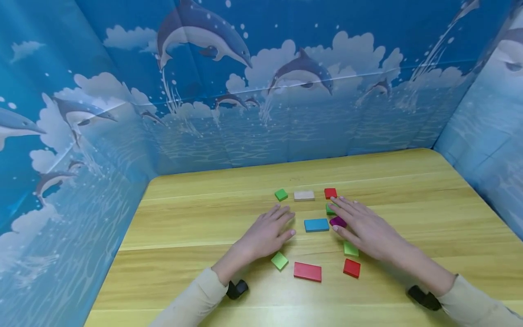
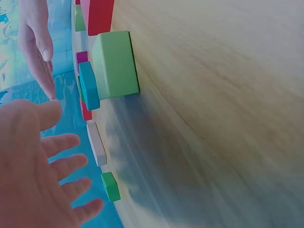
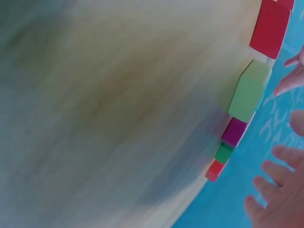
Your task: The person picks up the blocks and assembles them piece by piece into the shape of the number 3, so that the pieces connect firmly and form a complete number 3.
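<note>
My left hand point(image 1: 267, 231) hovers palm down left of the blue block point(image 1: 316, 225), its fingers spread and nothing in it. Opposite it, my right hand point(image 1: 367, 227) is held over the right side of the blocks, fingers extended. In the head view it partly covers the purple block point(image 1: 337, 221) and a green block point(image 1: 330, 209). Just below it lie a light green block point(image 1: 350, 249) and a red block point(image 1: 352, 268). A light green block point(image 2: 116, 64) looms large in the left wrist view, beside the open palm. The right wrist view shows bare fingers point(image 3: 268, 187) off the blocks.
Along the far side lie a green block point(image 1: 281, 195), a whitish block point(image 1: 304, 195) and a red block point(image 1: 330, 193). Nearer are a light green block point(image 1: 279, 261) and a pinkish-red block point(image 1: 308, 272). A dolphin-print curtain point(image 1: 253, 127) borders the wooden table point(image 1: 184, 227).
</note>
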A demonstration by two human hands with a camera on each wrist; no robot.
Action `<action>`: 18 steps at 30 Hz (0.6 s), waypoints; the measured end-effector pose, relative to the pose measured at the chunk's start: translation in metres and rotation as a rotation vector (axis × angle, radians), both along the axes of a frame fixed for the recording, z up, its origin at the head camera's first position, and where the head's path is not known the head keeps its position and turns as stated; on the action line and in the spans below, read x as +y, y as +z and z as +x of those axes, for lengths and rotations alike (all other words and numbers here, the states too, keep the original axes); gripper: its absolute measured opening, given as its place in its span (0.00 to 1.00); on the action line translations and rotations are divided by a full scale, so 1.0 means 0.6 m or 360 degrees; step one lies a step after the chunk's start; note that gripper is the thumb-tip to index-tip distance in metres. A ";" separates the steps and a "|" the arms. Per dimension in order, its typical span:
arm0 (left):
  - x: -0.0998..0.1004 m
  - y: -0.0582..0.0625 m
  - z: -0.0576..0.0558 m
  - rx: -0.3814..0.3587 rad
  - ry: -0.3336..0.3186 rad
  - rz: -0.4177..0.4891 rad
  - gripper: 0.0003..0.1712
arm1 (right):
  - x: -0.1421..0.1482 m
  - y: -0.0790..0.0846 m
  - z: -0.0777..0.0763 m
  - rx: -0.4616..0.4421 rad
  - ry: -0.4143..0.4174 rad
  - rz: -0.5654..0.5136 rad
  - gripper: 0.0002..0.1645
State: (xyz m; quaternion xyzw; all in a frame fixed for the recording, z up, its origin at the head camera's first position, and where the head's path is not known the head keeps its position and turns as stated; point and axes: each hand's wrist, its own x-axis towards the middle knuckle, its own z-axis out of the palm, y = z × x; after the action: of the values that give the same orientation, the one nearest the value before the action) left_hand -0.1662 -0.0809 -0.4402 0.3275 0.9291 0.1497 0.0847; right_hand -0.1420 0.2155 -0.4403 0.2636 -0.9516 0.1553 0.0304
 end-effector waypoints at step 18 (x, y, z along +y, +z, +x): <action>0.033 -0.007 -0.031 -0.0509 0.0173 0.0565 0.24 | 0.011 -0.007 -0.019 -0.0267 0.0085 -0.0343 0.30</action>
State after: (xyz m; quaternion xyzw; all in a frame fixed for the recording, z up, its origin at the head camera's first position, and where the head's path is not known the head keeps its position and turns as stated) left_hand -0.1848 -0.0614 -0.4441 0.2588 0.8792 0.3650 0.1636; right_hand -0.1531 0.2220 -0.4447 0.2700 -0.9212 0.2790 -0.0252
